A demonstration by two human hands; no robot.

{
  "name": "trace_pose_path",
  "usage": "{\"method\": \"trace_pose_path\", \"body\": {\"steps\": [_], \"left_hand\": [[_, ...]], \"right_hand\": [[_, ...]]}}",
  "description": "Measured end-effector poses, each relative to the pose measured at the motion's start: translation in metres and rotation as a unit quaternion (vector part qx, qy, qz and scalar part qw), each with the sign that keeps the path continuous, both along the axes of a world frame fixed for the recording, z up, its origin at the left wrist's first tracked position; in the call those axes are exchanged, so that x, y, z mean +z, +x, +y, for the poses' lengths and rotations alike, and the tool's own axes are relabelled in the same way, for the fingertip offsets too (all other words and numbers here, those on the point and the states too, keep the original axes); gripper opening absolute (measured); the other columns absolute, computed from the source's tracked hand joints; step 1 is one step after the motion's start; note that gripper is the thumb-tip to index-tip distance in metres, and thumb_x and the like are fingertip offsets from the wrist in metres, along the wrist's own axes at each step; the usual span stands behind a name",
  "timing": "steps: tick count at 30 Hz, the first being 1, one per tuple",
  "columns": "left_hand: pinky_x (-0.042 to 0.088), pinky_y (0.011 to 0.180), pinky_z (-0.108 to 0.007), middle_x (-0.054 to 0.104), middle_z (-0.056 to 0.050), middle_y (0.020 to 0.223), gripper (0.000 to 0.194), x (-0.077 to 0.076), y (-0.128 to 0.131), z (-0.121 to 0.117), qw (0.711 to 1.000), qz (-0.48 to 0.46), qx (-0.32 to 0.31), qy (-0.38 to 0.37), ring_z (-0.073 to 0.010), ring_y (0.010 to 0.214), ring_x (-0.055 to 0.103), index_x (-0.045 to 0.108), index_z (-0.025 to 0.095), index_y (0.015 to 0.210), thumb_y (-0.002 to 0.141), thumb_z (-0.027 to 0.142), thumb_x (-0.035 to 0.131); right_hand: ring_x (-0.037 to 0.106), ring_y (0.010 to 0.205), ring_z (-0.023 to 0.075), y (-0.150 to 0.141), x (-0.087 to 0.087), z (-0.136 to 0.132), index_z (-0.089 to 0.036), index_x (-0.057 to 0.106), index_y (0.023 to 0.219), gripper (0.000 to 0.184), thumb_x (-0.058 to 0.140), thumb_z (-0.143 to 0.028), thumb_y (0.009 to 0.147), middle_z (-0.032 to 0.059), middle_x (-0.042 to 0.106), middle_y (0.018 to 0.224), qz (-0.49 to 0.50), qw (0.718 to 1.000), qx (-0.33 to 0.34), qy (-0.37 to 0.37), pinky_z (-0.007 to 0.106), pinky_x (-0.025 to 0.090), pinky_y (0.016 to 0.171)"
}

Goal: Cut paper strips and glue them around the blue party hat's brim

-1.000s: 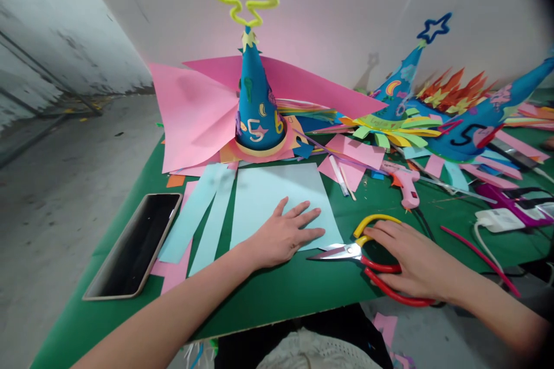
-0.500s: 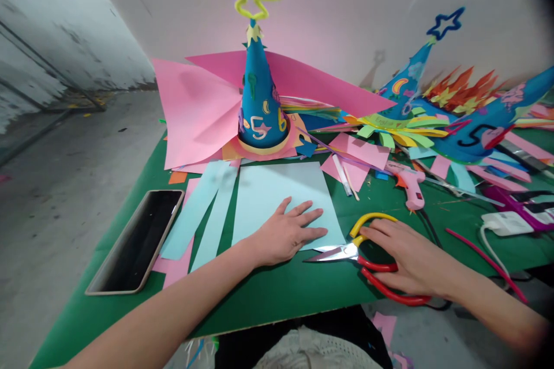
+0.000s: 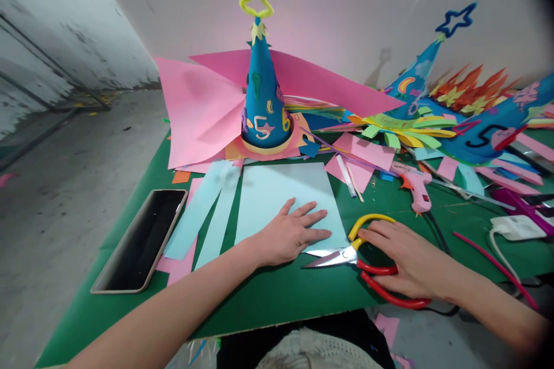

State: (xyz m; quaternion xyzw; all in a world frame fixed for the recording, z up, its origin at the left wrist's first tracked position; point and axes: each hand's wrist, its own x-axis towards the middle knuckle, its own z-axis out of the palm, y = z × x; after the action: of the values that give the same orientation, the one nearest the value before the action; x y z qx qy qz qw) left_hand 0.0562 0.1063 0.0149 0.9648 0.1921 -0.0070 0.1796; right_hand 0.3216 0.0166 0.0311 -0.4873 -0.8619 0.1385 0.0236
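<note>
1. With the pale blue sheet (image 3: pixel 277 184) taken as the clock's centre and twelve pointing away from the person, the sheet is laid flat on the green table (image 3: pixel 242 314), its near edge pressed by the left hand (image 3: pixel 289 239) at about five o'clock.
2. The left hand's fingers are spread, palm down, with nothing pinched between them.
3. At four o'clock, scissors (image 3: pixel 348 255) are held by the right hand (image 3: pixel 400 253), its fingers curled at the yellow and red handles; the blades are slightly parted, pointing toward nine. Whether any paper is caught between them cannot be told.
4. The main hazard is judged to be a nick: the blade tips are placed just beside the left hand's thumb side, and skin could be caught if the blades were pushed on or closed carelessly.
5. A crooked edge or a torn corner could be caused by the sheet being swivelled under light pressure.
6. Pale blue strips (image 3: pixel 220 216) are laid at nine, with a phone (image 3: pixel 138 242) at eight; both could be nudged by the left forearm.
7. At three, a pink glue gun (image 3: pixel 418 187) is found; its cord, passing near the right hand, could be snagged.
</note>
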Motion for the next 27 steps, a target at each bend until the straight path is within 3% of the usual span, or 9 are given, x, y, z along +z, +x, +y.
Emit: {"method": "trace_pose_path", "body": {"steps": [6, 16, 22, 27], "left_hand": [[0.016, 0.105, -0.060, 0.031, -0.002, 0.148, 0.038, 0.001, 0.002, -0.001, 1.000, 0.003, 0.002, -0.001, -0.0287, 0.137, 0.022, 0.049, 0.033, 0.127, 0.095, 0.022, 0.034], [0.018, 0.104, -0.061, 0.031, -0.005, 0.147, 0.036, 0.001, 0.014, -0.001, 1.000, -0.012, 0.004, -0.005, -0.0299, 0.136, 0.022, 0.050, 0.029, 0.127, 0.096, 0.023, 0.034], [0.016, 0.106, -0.058, 0.030, -0.006, 0.148, 0.036, 0.014, -0.018, 0.008, 0.999, -0.013, 0.031, 0.003, -0.0267, 0.137, 0.020, 0.046, 0.028, 0.131, 0.098, 0.029, 0.030], [0.012, 0.106, -0.058, 0.028, -0.003, 0.149, 0.035, 0.005, -0.036, 0.007, 1.000, 0.008, 0.025, 0.008, -0.0272, 0.138, 0.019, 0.045, 0.032, 0.130, 0.098, 0.034, 0.033]], "right_hand": [[0.053, 0.106, 0.0287, -0.009, 0.001, 0.004, -0.017, 0.051, 0.119, 0.049, 0.058, -0.029, 0.072, 0.0131, 0.058, 0.113, -0.005, 1.000, 0.029, 0.000, 0.046, 0.042, 0.090], [0.053, 0.108, 0.0287, -0.010, 0.000, 0.001, -0.017, 0.050, 0.119, 0.048, 0.059, -0.031, 0.073, 0.0128, 0.058, 0.113, 0.001, 1.000, 0.012, -0.009, 0.047, 0.041, 0.091], [0.052, 0.108, 0.0280, -0.007, -0.002, -0.001, -0.021, 0.050, 0.119, 0.049, 0.060, -0.029, 0.072, 0.0108, 0.059, 0.114, 0.016, 1.000, -0.005, -0.018, 0.047, 0.042, 0.091], [0.052, 0.110, 0.0281, -0.003, -0.006, -0.004, -0.019, 0.049, 0.120, 0.051, 0.062, -0.031, 0.071, 0.0116, 0.058, 0.117, 0.021, 1.000, -0.014, -0.006, 0.047, 0.041, 0.093]]}}
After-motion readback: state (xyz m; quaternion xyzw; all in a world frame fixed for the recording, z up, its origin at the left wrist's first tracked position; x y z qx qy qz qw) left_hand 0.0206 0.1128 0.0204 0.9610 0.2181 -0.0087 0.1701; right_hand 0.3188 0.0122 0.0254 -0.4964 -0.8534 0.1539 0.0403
